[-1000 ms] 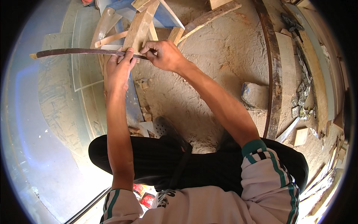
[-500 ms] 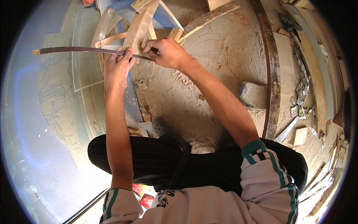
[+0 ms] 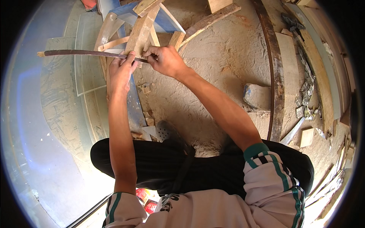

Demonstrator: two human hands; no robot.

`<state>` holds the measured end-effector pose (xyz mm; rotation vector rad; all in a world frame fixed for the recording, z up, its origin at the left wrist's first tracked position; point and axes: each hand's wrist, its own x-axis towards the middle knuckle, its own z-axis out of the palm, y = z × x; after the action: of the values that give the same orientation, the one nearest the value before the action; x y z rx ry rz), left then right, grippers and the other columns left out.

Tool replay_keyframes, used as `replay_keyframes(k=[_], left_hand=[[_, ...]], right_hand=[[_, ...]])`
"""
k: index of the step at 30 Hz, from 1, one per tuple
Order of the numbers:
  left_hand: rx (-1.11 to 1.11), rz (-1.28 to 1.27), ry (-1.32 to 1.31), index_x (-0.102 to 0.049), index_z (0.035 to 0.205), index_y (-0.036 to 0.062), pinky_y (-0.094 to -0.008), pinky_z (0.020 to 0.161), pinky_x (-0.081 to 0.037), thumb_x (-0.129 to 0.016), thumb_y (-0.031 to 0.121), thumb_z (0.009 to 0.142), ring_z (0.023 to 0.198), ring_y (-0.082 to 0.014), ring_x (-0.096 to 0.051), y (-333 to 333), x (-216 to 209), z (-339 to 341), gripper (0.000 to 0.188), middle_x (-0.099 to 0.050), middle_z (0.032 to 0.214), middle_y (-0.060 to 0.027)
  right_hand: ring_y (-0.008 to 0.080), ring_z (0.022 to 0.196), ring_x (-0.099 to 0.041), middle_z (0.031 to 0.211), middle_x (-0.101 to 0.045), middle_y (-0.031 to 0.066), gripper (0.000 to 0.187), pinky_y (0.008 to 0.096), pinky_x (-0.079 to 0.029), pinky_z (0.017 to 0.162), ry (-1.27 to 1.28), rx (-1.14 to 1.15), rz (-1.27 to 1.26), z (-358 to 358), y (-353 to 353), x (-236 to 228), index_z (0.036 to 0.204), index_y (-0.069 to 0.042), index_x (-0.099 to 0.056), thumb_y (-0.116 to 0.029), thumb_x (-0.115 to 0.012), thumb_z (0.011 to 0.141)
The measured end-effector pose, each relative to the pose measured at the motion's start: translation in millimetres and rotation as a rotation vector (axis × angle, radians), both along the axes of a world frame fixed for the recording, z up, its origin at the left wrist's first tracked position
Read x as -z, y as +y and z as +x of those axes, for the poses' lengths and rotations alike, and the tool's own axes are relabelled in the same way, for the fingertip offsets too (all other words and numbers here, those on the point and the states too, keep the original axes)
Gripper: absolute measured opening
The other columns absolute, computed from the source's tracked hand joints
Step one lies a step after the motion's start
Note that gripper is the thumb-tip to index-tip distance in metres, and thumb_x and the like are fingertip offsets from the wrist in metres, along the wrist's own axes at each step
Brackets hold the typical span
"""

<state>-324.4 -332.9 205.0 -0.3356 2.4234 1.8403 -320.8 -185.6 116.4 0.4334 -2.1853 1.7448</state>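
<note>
With the left hand (image 3: 120, 75) pinching the dark strip (image 3: 81, 52) at the upper left of the frame, and the right hand (image 3: 166, 61) curled closed on its right end, a slackened left pinch could let the long, unheld left stretch twist

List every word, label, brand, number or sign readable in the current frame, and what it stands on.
Red-and-white container: printed lettering, partly hidden; wording not transcribed.
Red-and-yellow container beside it: print too small and blurred to read.
Pale shirt: dark print on the front, distorted by folds, not readable.
Dark strip in the left hand: no lettering visible.
</note>
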Motion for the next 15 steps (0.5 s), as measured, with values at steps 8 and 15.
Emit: replay_keyframes(k=[8,15], left_hand=[[-0.011,0.009,0.003,-0.053,0.129,-0.0093,-0.0357,0.106,-0.051,-0.064,0.011,0.097,0.113,-0.0186,-0.061,-0.7,2.0,0.6,0.039,-0.061,0.122,-0.0134],[0.017,0.000,0.012,-0.048,0.136,-0.0110,-0.0371,0.110,-0.048,-0.064,0.015,0.098,0.117,-0.0200,-0.060,1.5,1.5,2.8,0.049,-0.059,0.127,-0.0152]], right_hand=[[0.0340,0.084,-0.072,0.093,-0.074,0.0162,0.012,0.0392,-0.058,0.076,-0.037,-0.021,-0.068,2.9,-8.2,2.7,0.097,-0.003,-0.072,-0.009,-0.066,0.088],[0.0341,0.084,-0.072,0.094,-0.074,0.0147,0.013,0.0397,-0.058,0.077,0.008,-0.056,-0.027,0.7,1.0,6.6,0.097,-0.005,-0.073,-0.007,-0.067,0.086]])
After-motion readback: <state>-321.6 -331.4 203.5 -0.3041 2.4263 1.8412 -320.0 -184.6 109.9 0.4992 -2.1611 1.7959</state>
